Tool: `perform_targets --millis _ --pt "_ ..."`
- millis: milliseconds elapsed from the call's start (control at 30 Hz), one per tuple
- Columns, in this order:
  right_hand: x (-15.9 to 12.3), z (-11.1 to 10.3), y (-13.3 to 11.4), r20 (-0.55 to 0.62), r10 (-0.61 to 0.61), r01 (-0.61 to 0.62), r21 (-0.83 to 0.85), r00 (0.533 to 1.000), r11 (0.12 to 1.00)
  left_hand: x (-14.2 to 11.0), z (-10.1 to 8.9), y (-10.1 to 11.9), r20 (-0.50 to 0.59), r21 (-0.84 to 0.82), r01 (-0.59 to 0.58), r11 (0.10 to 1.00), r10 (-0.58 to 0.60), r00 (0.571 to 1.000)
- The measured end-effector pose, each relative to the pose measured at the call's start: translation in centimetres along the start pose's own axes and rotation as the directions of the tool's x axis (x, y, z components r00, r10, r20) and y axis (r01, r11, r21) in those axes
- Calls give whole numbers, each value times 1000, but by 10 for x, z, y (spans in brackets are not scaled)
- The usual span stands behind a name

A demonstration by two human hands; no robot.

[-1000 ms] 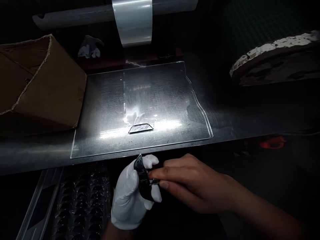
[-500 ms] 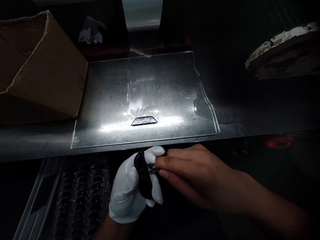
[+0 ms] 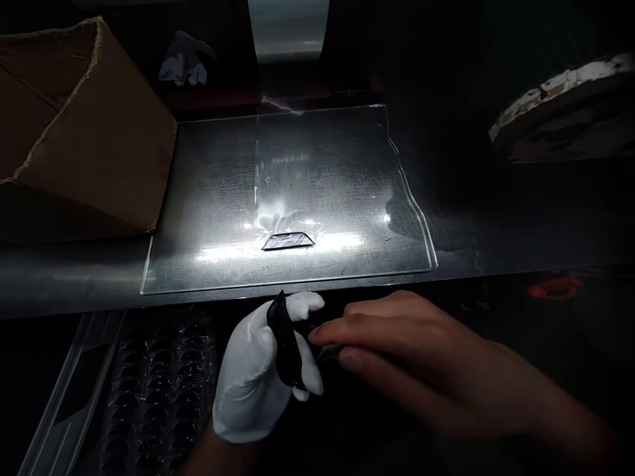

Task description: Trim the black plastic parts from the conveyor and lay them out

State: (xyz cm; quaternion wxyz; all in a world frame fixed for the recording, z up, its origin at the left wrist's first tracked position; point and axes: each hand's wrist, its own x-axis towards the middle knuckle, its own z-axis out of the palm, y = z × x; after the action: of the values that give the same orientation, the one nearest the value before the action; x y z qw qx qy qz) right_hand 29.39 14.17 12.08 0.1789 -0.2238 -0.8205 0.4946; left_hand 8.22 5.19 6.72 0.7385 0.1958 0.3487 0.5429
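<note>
My left hand (image 3: 253,370), in a white glove, is closed around a small dark curved piece (image 3: 285,347) held upright just below the table's front edge. My bare right hand (image 3: 397,350) sits beside it, thumb and forefinger pinched on a thin sliver (image 3: 325,354) at the piece's right side; what it is I cannot make out. A similar small dark flat piece (image 3: 288,240) lies on a clear plate (image 3: 208,198) on the metal table, straight ahead of both hands.
A brown cardboard box (image 3: 74,132) stands at the left of the table. A roll of clear film (image 3: 288,26) hangs at the back, with a crumpled white glove (image 3: 183,63) near it. A round crusted disc (image 3: 565,112) is at the right. A plastic blister tray (image 3: 149,390) sits below left.
My right hand has drawn slightly right and down, away from the dark piece, with the thin sliver still pinched. The left hand has stayed almost still.
</note>
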Motion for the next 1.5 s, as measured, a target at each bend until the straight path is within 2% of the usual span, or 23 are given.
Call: perform_targets --millis 100,167,300,400,500,567,700,800,900,1033,1067,1133,1200,1267,1333,1433,1500 --pt "0 -14 -3 -106 46 -54 -71 993 996 0 2 4 -21 81 7 997 -5 1000" --pt "3 -18 -2 -127 24 -42 -147 992 988 -1 4 6 -26 111 24 993 -21 999" --pt "8 -11 7 -115 -50 16 -281 992 960 -2 7 8 -57 104 21 994 -15 998" --pt "4 -11 13 -68 -12 -12 -340 998 940 -2 5 8 -98 109 -1 994 11 995" --pt "-5 -23 15 -30 44 -52 -379 999 924 -2 1 8 -106 138 0 990 15 994" --pt "-9 -32 14 -51 59 -75 -386 997 919 -2 1 9 -108 150 5 989 11 994" --pt "-7 -34 6 -133 27 -74 -358 991 931 -3 7 10 -115 145 41 989 -24 993" --pt "4 -19 2 -183 58 -104 -256 981 961 -3 13 11 -120 183 90 979 -69 990" --pt "12 -2 5 -165 100 -125 -148 981 981 -4 15 12 -130 213 140 967 -114 985" --pt "6 6 17 -219 111 -117 -15 969 993 -5 11 12 -158 216 153 964 -121 980" --pt "1 5 20 -213 134 -133 17 968 991 -5 10 12 -158 205 148 967 -117 980" --pt "-11 0 25 -117 197 -196 24 973 980 -4 7 13 -159 167 123 978 -96 983" --pt "-21 -5 25 -8 264 -264 -73 965 962 -4 6 15 -139 126 104 987 -86 987" --pt "-26 -11 20 0 293 -287 -194 956 938 -3 6 15 -114 105 110 988 -98 989" --pt "-23 -14 11 -43 241 -244 -263 969 933 -3 6 15 -91 92 127 988 -119 989" --pt "-8 -17 -3 -75 70 -90 -321 995 943 -4 9 14 -62 80 143 986 -139 988" --pt "4 -18 -8 -78 -18 -14 -392 997 920 -5 10 14 -53 89 146 985 -141 989"
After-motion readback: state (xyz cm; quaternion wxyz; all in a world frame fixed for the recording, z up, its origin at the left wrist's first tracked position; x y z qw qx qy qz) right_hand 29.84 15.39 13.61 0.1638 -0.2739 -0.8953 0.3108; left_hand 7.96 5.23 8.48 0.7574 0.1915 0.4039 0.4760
